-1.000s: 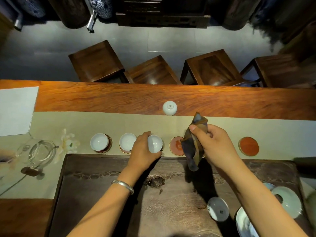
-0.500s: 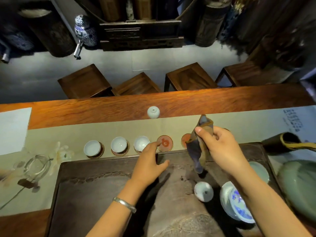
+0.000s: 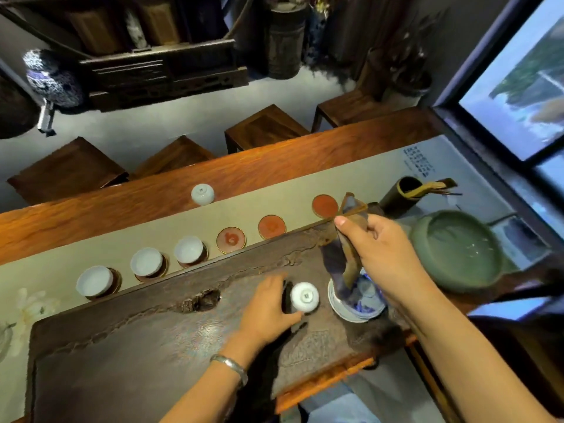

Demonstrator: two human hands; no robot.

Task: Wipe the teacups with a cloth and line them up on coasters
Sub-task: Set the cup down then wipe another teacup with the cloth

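Three white teacups (image 3: 94, 280) (image 3: 146, 262) (image 3: 188, 249) stand upright on coasters along the beige runner. To their right lie three bare red coasters (image 3: 231, 239) (image 3: 272, 226) (image 3: 325, 205). An upturned teacup (image 3: 304, 297) rests on the dark tea tray (image 3: 137, 346). My left hand (image 3: 265, 306) is cupped beside it, thumb at its near edge and fingers not closed round it. My right hand (image 3: 384, 254) pinches a brown-and-blue cloth (image 3: 348, 254), which hangs over a blue-and-white dish (image 3: 357, 309). Another upturned teacup (image 3: 202, 193) sits on the wooden table beyond the runner.
A green ceramic bowl (image 3: 457, 254) stands to the right of the tray. Behind it lies a dark holder with tea tools (image 3: 403, 193). Wooden stools (image 3: 265, 126) line the far side of the table. A window (image 3: 518, 87) is at the right.
My left hand left the third cup on its coaster and moved back right to the upturned cup on the tray. The view swung right. My right hand kept the cloth.
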